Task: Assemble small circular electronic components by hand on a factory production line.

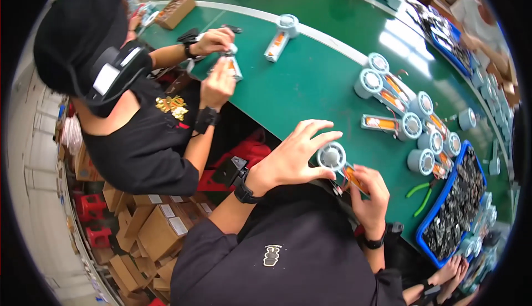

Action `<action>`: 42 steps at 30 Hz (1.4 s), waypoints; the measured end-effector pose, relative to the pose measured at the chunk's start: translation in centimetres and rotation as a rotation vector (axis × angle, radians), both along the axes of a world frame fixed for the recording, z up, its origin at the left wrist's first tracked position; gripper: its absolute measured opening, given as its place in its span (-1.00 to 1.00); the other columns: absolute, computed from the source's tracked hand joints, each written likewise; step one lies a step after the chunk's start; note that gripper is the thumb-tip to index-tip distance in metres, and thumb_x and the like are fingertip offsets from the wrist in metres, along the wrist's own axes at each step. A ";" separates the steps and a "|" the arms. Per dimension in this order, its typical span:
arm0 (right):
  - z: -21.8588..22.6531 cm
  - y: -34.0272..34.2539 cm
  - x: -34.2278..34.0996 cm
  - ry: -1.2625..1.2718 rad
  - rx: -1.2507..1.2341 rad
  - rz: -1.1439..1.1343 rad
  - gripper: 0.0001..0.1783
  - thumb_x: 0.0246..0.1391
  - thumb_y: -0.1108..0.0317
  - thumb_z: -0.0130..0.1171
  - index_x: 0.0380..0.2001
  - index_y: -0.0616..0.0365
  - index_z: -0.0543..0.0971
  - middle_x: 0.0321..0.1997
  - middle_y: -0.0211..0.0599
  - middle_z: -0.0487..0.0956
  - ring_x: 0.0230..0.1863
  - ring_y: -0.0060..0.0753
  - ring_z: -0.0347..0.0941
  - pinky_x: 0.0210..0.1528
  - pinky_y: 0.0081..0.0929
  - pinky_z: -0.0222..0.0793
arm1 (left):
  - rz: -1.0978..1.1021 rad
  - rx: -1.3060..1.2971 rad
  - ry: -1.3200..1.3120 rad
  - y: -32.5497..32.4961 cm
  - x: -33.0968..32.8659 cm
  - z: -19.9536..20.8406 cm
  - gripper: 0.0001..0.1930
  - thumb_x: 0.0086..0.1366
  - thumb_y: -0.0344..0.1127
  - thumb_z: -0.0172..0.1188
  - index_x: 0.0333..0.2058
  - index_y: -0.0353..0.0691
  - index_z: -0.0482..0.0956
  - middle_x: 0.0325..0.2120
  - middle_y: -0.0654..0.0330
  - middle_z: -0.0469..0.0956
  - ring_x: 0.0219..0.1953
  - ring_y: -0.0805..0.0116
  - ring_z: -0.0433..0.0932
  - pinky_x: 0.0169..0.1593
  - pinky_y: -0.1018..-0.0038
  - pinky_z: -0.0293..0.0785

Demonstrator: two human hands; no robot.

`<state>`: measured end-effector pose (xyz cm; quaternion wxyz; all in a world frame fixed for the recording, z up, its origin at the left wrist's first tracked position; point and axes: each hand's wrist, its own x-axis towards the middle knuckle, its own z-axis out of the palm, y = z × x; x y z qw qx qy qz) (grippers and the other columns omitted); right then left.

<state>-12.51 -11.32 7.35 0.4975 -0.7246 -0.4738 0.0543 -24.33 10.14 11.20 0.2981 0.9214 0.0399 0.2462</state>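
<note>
A partly assembled light-blue handheld fan (332, 157) is at the table's near edge, its round grille up and its opened handle showing an orange part inside. My right hand (372, 198) is closed around the handle end, fingers and thumb pinching its sides. My left hand (296, 153) is open beside the fan head, fingers spread and arched over its far left side. The left thumb reaches along the near side of the head; whether it touches, I cannot tell. Thin wires show between the head and the right hand.
Several similar fans (410, 126) lie to the right, and another fan (277, 46) farther off. Green-handled pliers (424, 198) lie by a blue tray (419, 234) of small black parts. At left, a co-worker (133, 112) handles a fan. Cardboard boxes (160, 228) are stacked below.
</note>
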 end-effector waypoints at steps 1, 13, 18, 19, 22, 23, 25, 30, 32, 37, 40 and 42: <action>0.4 0.8 0.1 -0.029 0.004 -0.012 -0.64 -0.09 0.69 0.31 -0.15 0.27 0.61 -0.04 0.02 0.66 -0.02 0.01 0.63 0.03 -0.26 0.55 | -0.024 -0.024 0.018 -0.6 -0.3 -0.5 -0.54 0.17 -0.23 0.44 0.04 -0.20 0.60 0.00 0.09 0.56 0.04 0.01 0.57 0.08 0.19 0.55; 0.1 0.4 0.3 0.207 -0.146 -0.187 -0.50 -0.04 0.56 0.41 0.02 0.31 0.51 -0.05 0.00 0.58 -0.02 0.05 0.56 0.09 -0.23 0.50 | -0.237 0.232 0.090 -0.6 5.8 -0.3 -0.58 0.00 -0.34 0.40 -0.09 -0.06 0.62 0.05 0.11 0.48 0.24 0.00 0.42 0.34 -0.21 0.28; 0.6 -0.7 -1.1 -0.017 -0.194 -0.235 -0.67 -0.10 0.55 0.40 -0.21 0.27 0.57 -0.10 -0.12 0.59 -0.12 -0.28 0.52 -0.12 -0.37 0.48 | -0.357 0.155 0.096 -0.6 5.2 -0.8 -0.70 0.05 -0.25 0.40 -0.19 -0.02 0.62 -0.01 0.20 0.50 0.19 0.09 0.44 0.36 -0.36 0.19; 1.3 -0.1 -1.4 -0.026 -0.180 -0.246 -0.67 -0.10 0.55 0.40 -0.21 0.27 0.57 -0.10 -0.12 0.59 -0.12 -0.28 0.52 -0.12 -0.37 0.48 | -0.365 0.170 0.086 -0.3 5.3 -1.3 -0.70 0.05 -0.25 0.40 -0.19 -0.02 0.62 -0.01 0.20 0.50 0.19 0.09 0.44 0.36 -0.36 0.19; 3.8 0.3 -3.2 0.144 -0.229 -0.198 -0.70 0.34 0.22 0.18 0.04 0.06 0.69 0.20 0.09 0.58 0.22 0.08 0.43 0.24 -0.19 0.34 | -0.313 0.097 0.093 -0.5 5.6 -2.3 -0.74 0.11 -0.19 0.37 -0.20 -0.03 0.64 -0.13 0.24 0.54 0.16 0.15 0.45 0.35 -0.43 0.14; 3.7 0.8 -3.1 0.147 -0.234 -0.207 -0.70 0.34 0.22 0.18 0.04 0.06 0.69 0.20 0.09 0.58 0.22 0.08 0.43 0.24 -0.19 0.34 | -0.322 0.092 0.094 -0.6 6.0 -2.3 -0.74 0.11 -0.19 0.37 -0.20 -0.03 0.64 -0.13 0.24 0.54 0.16 0.15 0.45 0.35 -0.43 0.14; 3.0 2.7 -2.3 0.255 -0.188 -0.306 -0.77 0.07 0.43 0.30 -0.18 0.21 0.61 -0.01 -0.04 0.59 -0.04 -0.12 0.49 -0.02 -0.29 0.42 | -0.244 0.135 0.014 -0.9 6.6 -2.4 -0.78 0.14 -0.21 0.33 -0.21 -0.03 0.64 -0.16 0.27 0.54 0.13 0.18 0.47 0.35 -0.44 0.13; 3.2 2.5 -1.4 0.373 -0.219 -0.285 -0.77 -0.04 0.55 0.35 -0.28 0.29 0.55 -0.15 -0.05 0.59 -0.16 -0.01 0.52 -0.11 -0.18 0.45 | -0.235 0.165 -0.014 -1.0 6.8 -2.4 -0.79 0.13 -0.23 0.33 -0.22 0.00 0.65 -0.17 0.35 0.58 0.11 0.25 0.51 0.36 -0.45 0.10; 3.4 2.8 -1.0 0.336 -0.213 -0.256 -0.78 -0.01 0.55 0.33 -0.27 0.29 0.55 -0.16 -0.04 0.60 -0.17 0.01 0.52 -0.11 -0.18 0.45 | -0.231 0.182 0.003 -1.0 6.5 -2.4 -0.79 0.14 -0.24 0.33 -0.22 -0.01 0.64 -0.18 0.35 0.59 0.10 0.26 0.51 0.37 -0.42 0.12; 4.8 3.3 1.0 0.154 -0.223 -0.107 -0.80 0.04 0.55 0.28 -0.22 0.30 0.55 -0.20 0.01 0.60 -0.21 0.10 0.53 -0.14 -0.16 0.45 | -0.248 0.191 0.005 -0.8 7.0 -2.9 -0.80 0.13 -0.27 0.33 -0.24 -0.07 0.62 -0.20 0.34 0.60 0.08 0.27 0.54 0.39 -0.30 0.19; 5.2 3.4 1.6 0.136 -0.222 -0.036 -0.81 0.08 0.55 0.25 -0.21 0.31 0.55 -0.23 0.03 0.61 -0.23 0.13 0.54 -0.16 -0.15 0.46 | -0.239 0.186 -0.004 -0.5 6.8 -3.2 -0.80 0.12 -0.28 0.34 -0.25 -0.10 0.61 -0.21 0.35 0.61 0.07 0.26 0.55 0.39 -0.25 0.22; 5.4 3.2 1.8 0.165 -0.230 -0.001 -0.85 0.13 0.55 0.22 -0.21 0.32 0.54 -0.26 0.05 0.62 -0.25 0.14 0.56 -0.19 -0.16 0.47 | -0.204 0.182 -0.037 -0.9 6.4 -3.0 -0.80 0.11 -0.29 0.35 -0.28 -0.12 0.59 -0.21 0.35 0.61 0.06 0.24 0.56 0.39 -0.21 0.25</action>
